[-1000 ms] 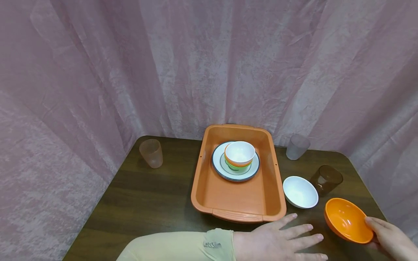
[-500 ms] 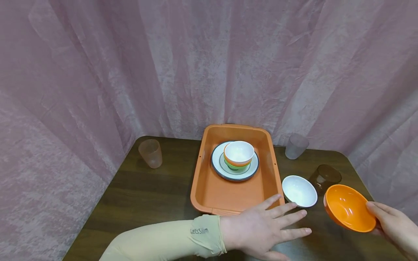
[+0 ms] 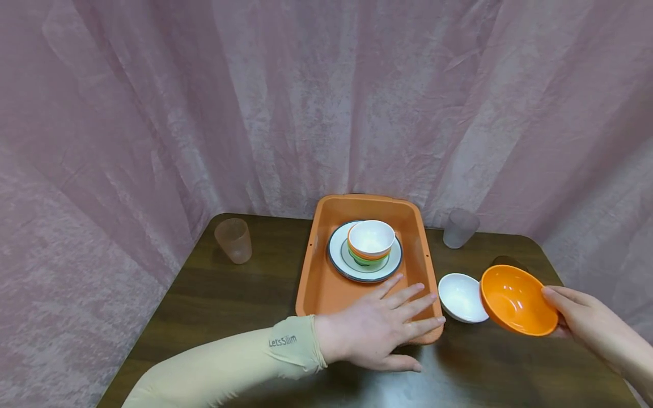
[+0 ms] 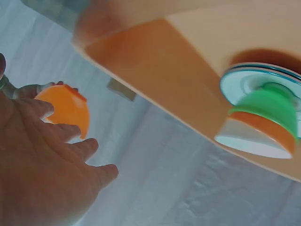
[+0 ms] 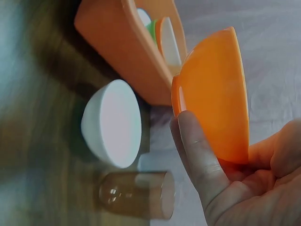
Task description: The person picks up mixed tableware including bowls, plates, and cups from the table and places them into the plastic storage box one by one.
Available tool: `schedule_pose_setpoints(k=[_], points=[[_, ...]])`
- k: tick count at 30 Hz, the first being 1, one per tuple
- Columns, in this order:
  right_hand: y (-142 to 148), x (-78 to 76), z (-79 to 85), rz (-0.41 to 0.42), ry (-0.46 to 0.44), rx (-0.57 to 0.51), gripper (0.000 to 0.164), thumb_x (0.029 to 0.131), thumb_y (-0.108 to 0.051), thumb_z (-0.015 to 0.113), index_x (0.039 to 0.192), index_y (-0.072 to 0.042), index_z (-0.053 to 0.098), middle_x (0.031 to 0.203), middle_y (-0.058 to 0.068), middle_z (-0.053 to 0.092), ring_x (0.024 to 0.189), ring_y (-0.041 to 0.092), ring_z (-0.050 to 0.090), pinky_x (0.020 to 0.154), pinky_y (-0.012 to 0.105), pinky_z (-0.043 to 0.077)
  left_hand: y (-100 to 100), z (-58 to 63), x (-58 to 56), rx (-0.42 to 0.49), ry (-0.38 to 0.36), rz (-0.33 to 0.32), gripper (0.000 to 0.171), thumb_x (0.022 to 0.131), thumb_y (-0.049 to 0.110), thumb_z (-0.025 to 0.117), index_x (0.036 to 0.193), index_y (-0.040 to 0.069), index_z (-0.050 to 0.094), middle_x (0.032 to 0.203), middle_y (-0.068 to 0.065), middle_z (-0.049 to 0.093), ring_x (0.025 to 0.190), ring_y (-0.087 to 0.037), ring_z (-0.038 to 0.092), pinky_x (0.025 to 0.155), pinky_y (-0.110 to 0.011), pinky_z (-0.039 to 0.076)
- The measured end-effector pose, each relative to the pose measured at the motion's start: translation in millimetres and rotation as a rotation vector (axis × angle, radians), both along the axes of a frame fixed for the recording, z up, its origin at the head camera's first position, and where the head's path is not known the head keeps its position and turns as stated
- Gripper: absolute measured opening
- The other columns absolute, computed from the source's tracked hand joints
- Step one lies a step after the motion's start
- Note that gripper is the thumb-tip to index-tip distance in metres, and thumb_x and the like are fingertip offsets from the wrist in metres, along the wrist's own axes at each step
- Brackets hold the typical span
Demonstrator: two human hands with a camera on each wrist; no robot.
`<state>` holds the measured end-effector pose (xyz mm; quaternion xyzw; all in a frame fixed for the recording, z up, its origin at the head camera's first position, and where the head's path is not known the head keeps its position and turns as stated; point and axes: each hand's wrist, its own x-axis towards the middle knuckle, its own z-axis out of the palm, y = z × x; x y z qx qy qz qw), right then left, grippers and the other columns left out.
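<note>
Orange, glossy and smooth, the bowl (image 3: 518, 300) sits in my right hand (image 3: 586, 311): I pinch its right side, thumb at the rim, fingers along the outer wall toward the foot. I hold it tilted, its hollow facing me, up off the dark wood-grain table (image 3: 541, 368). Just beyond my grip stands a brown glass (image 5: 136, 194), mostly hidden from my head by what I'm holding, though plain from the right wrist. Just to the left of the bowl I hold, a white bowl (image 3: 461, 297) rests on the table, its hollow upward. Farther off, beyond it, is a frosted glass (image 3: 461, 228).

Well left of my grip, my left hand (image 3: 374, 328) holds nothing, its fingers spread, palm down over the near end of an orange-brown tub (image 3: 331, 289); I can't tell whether it touches the rim. Past those fingertips, inside the tub, plates (image 3: 336, 249) lie stacked, bearing nested bowls: a green one (image 3: 364, 262), an orange one (image 3: 368, 256), and a white one (image 3: 371, 235) on top. Farthest left across the table stands a pinkish tumbler (image 3: 234, 241), and behind everything hangs a pink velvety curtain (image 3: 306, 102).
</note>
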<state>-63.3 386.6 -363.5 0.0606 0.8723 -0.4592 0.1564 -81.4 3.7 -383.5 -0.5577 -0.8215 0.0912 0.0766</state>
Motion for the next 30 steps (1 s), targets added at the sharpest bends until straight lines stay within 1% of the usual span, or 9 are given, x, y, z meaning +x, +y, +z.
schedule_pose_setpoints(k=[2,8,12,15,18,20,23,26,30], points=[[-8.5,-4.5,3.7,0.018,0.008,-0.002,0.068,0.114,-0.035,0.024,0.145,0.025,0.025,0.106,0.009,0.066,0.084,0.01,0.067,0.074,0.03,0.06,-7.6,0.6,-4.0,0.0,0.0,0.019,0.078,0.101,0.073,0.029,0.165,0.031,0.02,0.172,-0.005,0.01,0.157,-0.025,0.003,0.124,-0.053,0.002],[-36.2,-18.0,10.9,0.083,0.004,-0.106,0.065,0.114,-0.033,0.032,0.146,0.023,0.026,0.115,0.016,0.067,0.091,0.015,0.072,0.078,0.034,0.061,-34.2,0.4,-15.1,0.032,-0.015,0.077,0.077,0.102,0.071,0.028,0.165,0.028,0.022,0.172,-0.005,0.011,0.157,-0.026,0.002,0.124,-0.052,0.001],[-61.6,-29.1,14.7,0.136,0.026,-0.125,0.063,0.114,-0.034,0.035,0.147,0.02,0.03,0.121,0.021,0.064,0.094,0.017,0.071,0.08,0.035,0.061,-54.2,-0.7,-22.1,0.051,-0.048,0.138,0.077,0.102,0.071,0.029,0.165,0.027,0.022,0.172,-0.006,0.008,0.157,-0.027,0.001,0.124,-0.052,0.0],[-82.3,-39.3,15.4,0.162,0.035,-0.111,0.062,0.114,-0.034,0.036,0.147,0.018,0.033,0.119,0.021,0.064,0.093,0.021,0.07,0.079,0.035,0.061,-69.8,-2.3,-25.6,0.058,-0.073,0.186,0.077,0.102,0.071,0.029,0.165,0.027,0.021,0.172,-0.007,0.006,0.157,-0.027,-0.001,0.124,-0.053,0.001],[-101.8,-49.0,15.9,0.194,0.046,-0.099,0.061,0.113,-0.035,0.037,0.147,0.017,0.035,0.115,0.019,0.065,0.093,0.024,0.069,0.079,0.035,0.061,-84.7,-3.5,-27.8,0.048,-0.092,0.234,0.078,0.102,0.072,0.029,0.165,0.027,0.02,0.172,-0.006,0.004,0.157,-0.028,0.0,0.124,-0.053,0.001],[-113.9,-55.4,16.9,0.21,0.047,-0.086,0.062,0.113,-0.037,0.038,0.146,0.015,0.037,0.115,0.019,0.066,0.094,0.025,0.07,0.08,0.035,0.061,-93.7,-4.6,-29.1,0.041,-0.1,0.263,0.078,0.102,0.072,0.029,0.165,0.028,0.02,0.172,-0.006,0.004,0.157,-0.028,0.002,0.124,-0.054,0.001],[-131.6,-64.8,18.3,0.235,0.042,-0.1,0.061,0.113,-0.037,0.039,0.146,0.013,0.039,0.116,0.019,0.066,0.096,0.025,0.07,0.083,0.037,0.06,-106.1,-6.4,-30.0,0.046,-0.105,0.293,0.077,0.102,0.071,0.032,0.165,0.027,0.023,0.171,-0.007,0.005,0.157,-0.029,0.007,0.123,-0.055,0.002],[-148.3,-74.1,18.6,0.246,0.036,-0.115,0.057,0.113,-0.034,0.04,0.145,0.012,0.041,0.116,0.019,0.067,0.096,0.025,0.069,0.085,0.04,0.06,-117.4,-8.2,-30.1,0.064,-0.103,0.305,0.077,0.102,0.07,0.034,0.164,0.025,0.026,0.171,-0.008,0.007,0.157,-0.028,0.008,0.123,-0.056,0.004],[-168.3,-84.6,18.0,0.262,0.04,-0.139,0.05,0.113,-0.029,0.039,0.141,0.011,0.046,0.11,0.018,0.067,0.09,0.024,0.068,0.082,0.039,0.06,-132.2,-10.3,-29.8,0.096,-0.095,0.314,0.077,0.102,0.068,0.039,0.163,0.023,0.029,0.17,-0.009,0.012,0.156,-0.029,0.008,0.123,-0.058,0.006]])
